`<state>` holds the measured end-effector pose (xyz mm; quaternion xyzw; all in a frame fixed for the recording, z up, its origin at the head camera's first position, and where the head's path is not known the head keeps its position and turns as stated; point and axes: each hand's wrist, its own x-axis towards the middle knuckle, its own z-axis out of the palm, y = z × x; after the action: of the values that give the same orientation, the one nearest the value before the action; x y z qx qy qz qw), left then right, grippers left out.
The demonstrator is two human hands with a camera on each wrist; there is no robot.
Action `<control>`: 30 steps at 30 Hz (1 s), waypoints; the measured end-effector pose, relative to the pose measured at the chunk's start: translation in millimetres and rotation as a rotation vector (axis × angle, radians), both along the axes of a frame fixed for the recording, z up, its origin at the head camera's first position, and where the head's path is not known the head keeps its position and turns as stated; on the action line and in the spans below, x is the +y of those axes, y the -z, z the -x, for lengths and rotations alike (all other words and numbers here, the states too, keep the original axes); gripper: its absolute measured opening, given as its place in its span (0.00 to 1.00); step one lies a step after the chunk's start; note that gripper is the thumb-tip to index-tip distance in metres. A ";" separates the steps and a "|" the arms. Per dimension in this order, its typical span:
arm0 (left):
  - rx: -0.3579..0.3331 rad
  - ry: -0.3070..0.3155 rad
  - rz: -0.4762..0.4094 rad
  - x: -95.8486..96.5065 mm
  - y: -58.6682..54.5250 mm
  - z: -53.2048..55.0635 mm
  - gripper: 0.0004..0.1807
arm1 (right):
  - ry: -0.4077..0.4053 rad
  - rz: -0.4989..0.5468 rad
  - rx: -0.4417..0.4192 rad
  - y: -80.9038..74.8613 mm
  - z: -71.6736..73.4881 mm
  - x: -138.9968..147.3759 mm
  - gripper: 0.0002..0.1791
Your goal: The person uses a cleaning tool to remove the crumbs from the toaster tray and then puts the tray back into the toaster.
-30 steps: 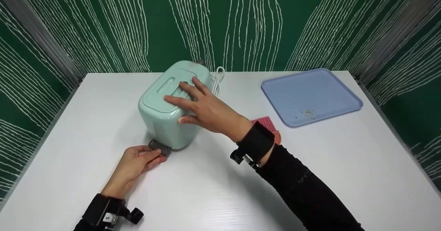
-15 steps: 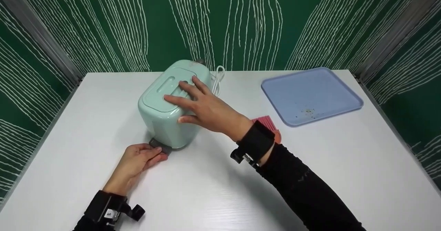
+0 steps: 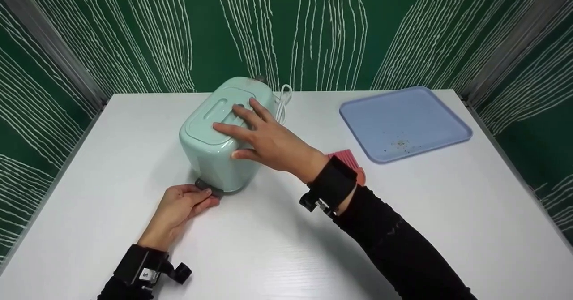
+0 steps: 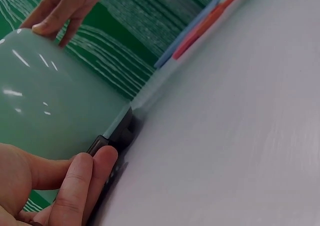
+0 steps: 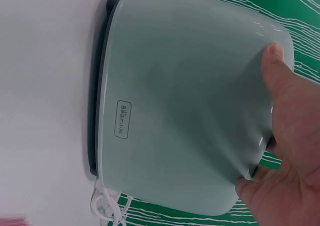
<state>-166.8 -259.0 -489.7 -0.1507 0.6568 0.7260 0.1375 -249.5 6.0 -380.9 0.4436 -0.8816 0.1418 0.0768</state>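
A mint-green toaster [image 3: 219, 156] with a lid on top stands left of the table's middle. At the bottom of its near end, my left hand [image 3: 183, 208] pinches the dark grey end of what looks like a crumb tray [image 3: 207, 188]. The left wrist view has the thumb and fingers [image 4: 75, 181] around this dark piece, low by the tabletop; the rest of it is hidden. My right hand [image 3: 273, 143] rests on the toaster's lid and right edge with fingers spread. In the right wrist view, its thumb [image 5: 275, 66] lies against the toaster's side.
A blue tray [image 3: 403, 116] with a few crumbs lies at the back right. A red brush [image 3: 345, 159] is partly covered by the right wrist strap. A white cord [image 3: 282, 105] is bundled behind the toaster, near the green wall [image 3: 286, 36].
My left hand has moved slightly forward and right, and less of the crumb tray's end shows beyond the toaster. The right hand and the toaster have stayed put.
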 end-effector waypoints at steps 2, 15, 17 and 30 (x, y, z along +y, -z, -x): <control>0.001 0.000 0.002 0.5 0.0 0.2 0.15 | 0.001 0.000 -0.003 0.0 0.0 -0.3 0.36; 0.016 0.050 -0.011 -2.2 -0.6 3.0 0.13 | 0.007 -0.009 -0.014 -1.0 0.1 -1.5 0.37; 0.018 0.070 -0.024 -4.4 -0.4 2.5 0.14 | -0.003 -0.005 -0.014 -0.5 0.7 -1.6 0.36; 0.072 0.067 0.068 4.2 0.8 9.2 0.15 | -0.005 -0.010 -0.001 -0.8 1.3 0.3 0.36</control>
<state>-176.1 -254.9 -490.5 -0.1069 0.6902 0.7033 0.1328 -250.9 6.3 -380.1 0.4462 -0.8812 0.1379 0.0740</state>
